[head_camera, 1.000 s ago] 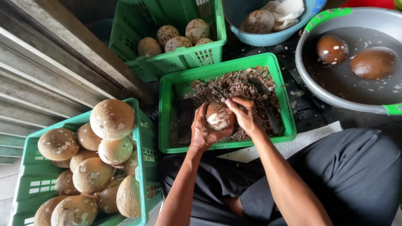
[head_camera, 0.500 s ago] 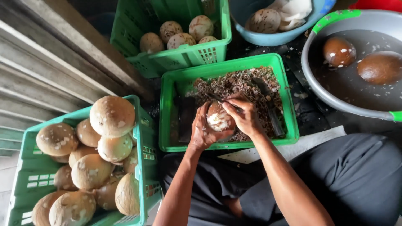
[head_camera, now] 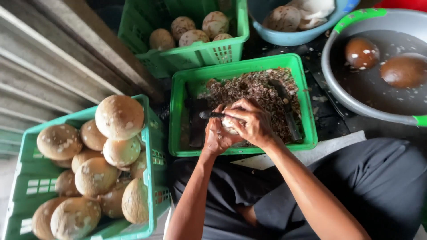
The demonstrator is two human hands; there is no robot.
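My left hand (head_camera: 216,138) cups a small pale coconut (head_camera: 230,127) from below, over a green tray (head_camera: 242,65). The two hands hide most of the coconut. My right hand (head_camera: 250,121) lies over the top of it and grips a dark knife (head_camera: 209,114), whose end sticks out to the left past my fingers. Both hands press together above the tray's near edge. Brown husk shavings (head_camera: 249,86) fill the tray.
A green crate (head_camera: 26,186) at lower left holds several brown coconuts. A green basket (head_camera: 195,55) behind the tray holds several paler ones. A blue bowl (head_camera: 289,38) stands at the top. A grey basin (head_camera: 347,100) of water with two dark coconuts is at right. Another long tool (head_camera: 287,109) lies in the tray.
My right hand has closed over the coconut, which now shows far less. The knife end now points out to the left. The camera view has shifted slightly.
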